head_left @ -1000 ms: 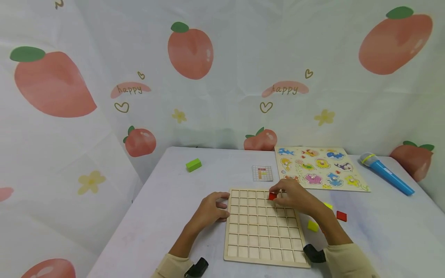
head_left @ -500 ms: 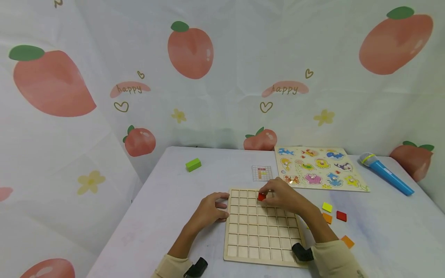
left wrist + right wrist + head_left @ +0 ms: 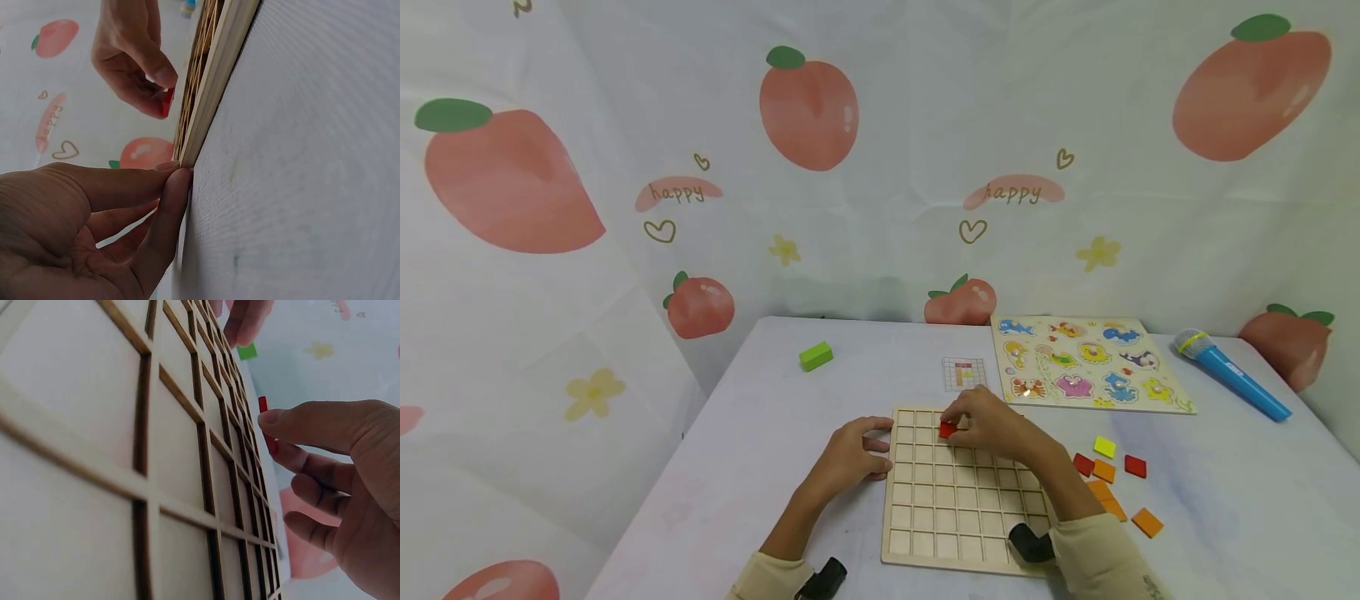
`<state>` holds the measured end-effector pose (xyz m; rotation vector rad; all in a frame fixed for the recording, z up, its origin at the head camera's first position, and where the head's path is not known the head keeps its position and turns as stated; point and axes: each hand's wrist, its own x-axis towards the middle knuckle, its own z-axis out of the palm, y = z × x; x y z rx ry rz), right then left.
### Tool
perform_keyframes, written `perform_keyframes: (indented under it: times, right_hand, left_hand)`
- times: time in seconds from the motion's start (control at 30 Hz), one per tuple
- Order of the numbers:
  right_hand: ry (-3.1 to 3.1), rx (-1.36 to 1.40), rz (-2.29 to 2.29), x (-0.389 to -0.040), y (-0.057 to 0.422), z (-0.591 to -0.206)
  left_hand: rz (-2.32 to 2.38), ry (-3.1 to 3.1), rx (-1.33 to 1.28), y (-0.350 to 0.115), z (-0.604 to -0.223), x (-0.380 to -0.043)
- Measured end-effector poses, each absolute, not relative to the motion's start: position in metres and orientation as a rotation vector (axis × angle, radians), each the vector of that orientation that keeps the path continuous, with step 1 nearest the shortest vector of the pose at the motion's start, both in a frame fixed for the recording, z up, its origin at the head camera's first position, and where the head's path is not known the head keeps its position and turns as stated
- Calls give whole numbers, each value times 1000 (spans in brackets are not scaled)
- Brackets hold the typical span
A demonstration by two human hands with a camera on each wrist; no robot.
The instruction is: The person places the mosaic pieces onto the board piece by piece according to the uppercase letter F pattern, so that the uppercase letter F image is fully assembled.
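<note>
My right hand pinches a small red square tile between thumb and fingers, over the upper rows of a wooden grid board. In the right wrist view the red tile stands on edge in the pinch, above the board's raised ribs. My left hand holds the board's left edge. Seen from the left wrist, the thumb and a finger of that hand meet at the board's side. Whether the tile touches the board cannot be told.
Several loose orange tiles, red tiles and a yellow tile lie right of the board. Behind it are a printed grid card and a sea-animal puzzle. A toy microphone lies far right, a green block back left.
My right hand has carried the red tile leftward across the board's upper rows, uncovering more loose tiles at the right. My left hand has stayed at the board's left edge.
</note>
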<state>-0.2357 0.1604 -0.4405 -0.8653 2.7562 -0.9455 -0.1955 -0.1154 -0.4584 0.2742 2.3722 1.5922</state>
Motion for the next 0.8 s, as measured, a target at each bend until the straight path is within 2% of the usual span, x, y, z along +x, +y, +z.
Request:
perform_keyframes:
  times: [0.8]
  right_hand:
    - [2750, -797, -865, -237, 148, -443]
  left_hand:
    - [1595, 2365, 264, -116, -459, -195]
